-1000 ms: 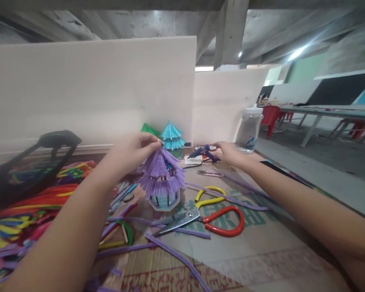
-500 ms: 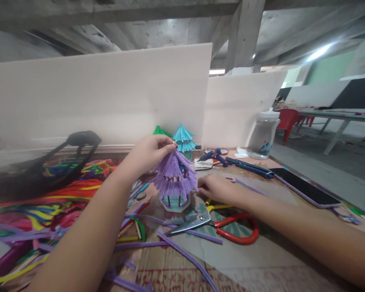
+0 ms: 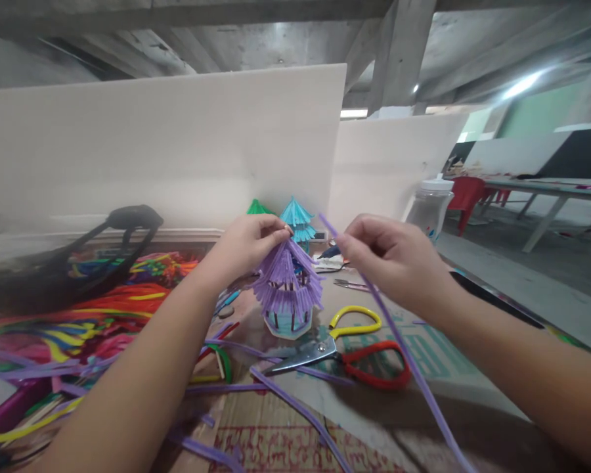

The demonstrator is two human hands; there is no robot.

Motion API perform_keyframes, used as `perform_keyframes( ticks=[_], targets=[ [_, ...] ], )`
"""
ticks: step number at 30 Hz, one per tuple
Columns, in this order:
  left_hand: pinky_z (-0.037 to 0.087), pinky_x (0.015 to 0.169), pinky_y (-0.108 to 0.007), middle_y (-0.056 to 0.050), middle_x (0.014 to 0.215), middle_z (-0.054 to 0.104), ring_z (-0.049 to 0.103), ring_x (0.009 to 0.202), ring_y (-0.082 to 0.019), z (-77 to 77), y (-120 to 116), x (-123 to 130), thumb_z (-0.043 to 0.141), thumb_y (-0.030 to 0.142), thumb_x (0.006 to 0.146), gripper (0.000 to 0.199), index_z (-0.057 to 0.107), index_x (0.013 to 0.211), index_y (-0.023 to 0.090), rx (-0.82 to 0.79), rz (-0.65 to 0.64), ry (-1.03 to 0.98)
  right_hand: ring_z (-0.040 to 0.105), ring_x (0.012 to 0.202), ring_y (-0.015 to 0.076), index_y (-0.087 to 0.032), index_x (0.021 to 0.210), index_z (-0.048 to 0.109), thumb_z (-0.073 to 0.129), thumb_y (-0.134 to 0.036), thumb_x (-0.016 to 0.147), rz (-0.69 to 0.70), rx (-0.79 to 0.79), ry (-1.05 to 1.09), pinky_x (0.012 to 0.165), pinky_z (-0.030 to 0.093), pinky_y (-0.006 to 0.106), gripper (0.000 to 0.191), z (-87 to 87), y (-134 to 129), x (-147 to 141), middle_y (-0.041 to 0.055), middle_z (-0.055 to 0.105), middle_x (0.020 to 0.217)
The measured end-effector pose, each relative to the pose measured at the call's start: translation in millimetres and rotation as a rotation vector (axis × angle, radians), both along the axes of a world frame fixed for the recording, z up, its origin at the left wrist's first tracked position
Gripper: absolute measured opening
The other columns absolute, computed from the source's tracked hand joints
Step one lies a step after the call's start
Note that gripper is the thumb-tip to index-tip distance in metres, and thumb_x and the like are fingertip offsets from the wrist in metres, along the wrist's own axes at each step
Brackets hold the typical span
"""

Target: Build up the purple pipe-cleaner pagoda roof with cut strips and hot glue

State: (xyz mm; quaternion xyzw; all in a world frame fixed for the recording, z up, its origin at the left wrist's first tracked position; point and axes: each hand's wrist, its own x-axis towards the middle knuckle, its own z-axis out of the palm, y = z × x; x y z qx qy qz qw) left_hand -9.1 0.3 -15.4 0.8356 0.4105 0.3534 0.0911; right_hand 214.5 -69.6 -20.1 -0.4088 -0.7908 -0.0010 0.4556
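A small purple pagoda model (image 3: 288, 289) with two tiers of roof stands upright on an octagonal base. My left hand (image 3: 253, 246) pinches the tip of its roof between thumb and fingers. To the right, my right hand (image 3: 394, 256) is closed on a long purple pipe cleaner (image 3: 414, 368), whose short upper end points up toward the model while the rest hangs down to the bottom edge. Scissors (image 3: 325, 351) with one yellow and one red handle lie in front of the model, blades pointing left over other purple strips (image 3: 295, 401).
Behind the model stand a light-blue pagoda (image 3: 297, 215) and a green one (image 3: 258, 207). Colourful pipe cleaners (image 3: 123, 305) and a black bag (image 3: 69, 269) cover the left side. A clear bottle (image 3: 431, 203), tweezers (image 3: 352, 285) and a dark phone (image 3: 492, 299) are at right.
My right hand has risen from the table beside the model, lifting the purple pipe cleaner. My left hand stays on the roof tip, and the scissors' yellow handle is now uncovered.
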Motion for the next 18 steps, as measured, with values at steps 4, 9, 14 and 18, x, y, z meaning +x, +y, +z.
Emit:
perform_keyframes(
  ticks=[4,9,14,18],
  targets=[
    [0.045,0.071,-0.027,-0.003,0.084,0.072,0.063,0.078,-0.018,-0.4,-1.6,2.4,0.053,0.036,0.090,0.027,0.070,0.088,0.016,0.004,-0.034,-0.019,0.039,0.047,0.0071,-0.020,0.065,0.049,0.052,-0.029,0.091,0.084,0.020,-0.096,0.047,0.027,0.022,0.028,-23.6,4.5,-11.4,-0.0059,0.045,0.052],
    [0.046,0.071,-0.027,-0.003,0.085,0.073,0.064,0.080,-0.018,-0.5,-5.6,7.7,0.053,0.035,0.090,0.026,0.070,0.088,0.016,0.010,-0.027,-0.014,0.039,0.047,0.0078,-0.020,0.064,0.046,0.049,-0.026,0.091,0.016,0.152,-0.236,0.049,0.026,0.024,0.028,-52.2,16.8,-9.1,-0.0046,0.046,0.053],
    [0.044,0.068,-0.026,-0.002,0.082,0.073,0.064,0.077,-0.017,1.7,-9.2,10.3,0.054,0.033,0.090,0.024,0.070,0.087,0.016,0.032,-0.025,0.017,0.044,0.050,0.0099,-0.020,0.067,0.051,0.047,-0.028,0.094,-0.026,0.246,-0.368,0.051,0.026,0.026,0.029,-60.1,15.1,-8.6,-0.0033,0.050,0.055],
    [0.043,0.069,-0.027,-0.001,0.082,0.072,0.064,0.076,-0.016,3.2,-13.8,11.8,0.054,0.032,0.091,0.024,0.071,0.087,0.016,0.094,-0.039,0.061,0.042,0.049,0.0101,-0.020,0.066,0.052,0.047,-0.028,0.094,-0.061,0.281,-0.372,0.050,0.024,0.027,0.030,-60.2,15.1,-12.7,-0.0035,0.048,0.052]
  ],
)
